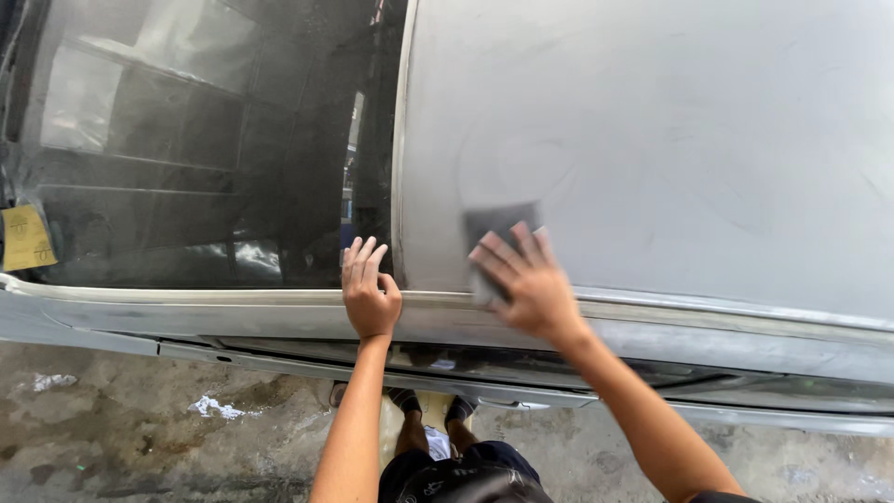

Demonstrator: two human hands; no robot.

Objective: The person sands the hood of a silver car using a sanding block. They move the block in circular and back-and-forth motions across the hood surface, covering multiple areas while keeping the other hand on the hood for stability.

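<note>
A grey, dull, sanded car roof (670, 140) fills the upper right, with a dark windscreen (205, 140) to its left. My right hand (526, 279) presses a dark grey sanding sheet (498, 228) flat on the roof near its edge; the hand is blurred by motion. Beside it, my left hand (370, 289) rests with fingers together on the roof edge by the windscreen pillar, holding nothing.
A yellow sheet of paper (25, 237) lies on the windscreen at the far left. Below the car's side rail (745, 326) is a wet, stained concrete floor (140, 428) with white scraps. My feet in sandals stand close to the car.
</note>
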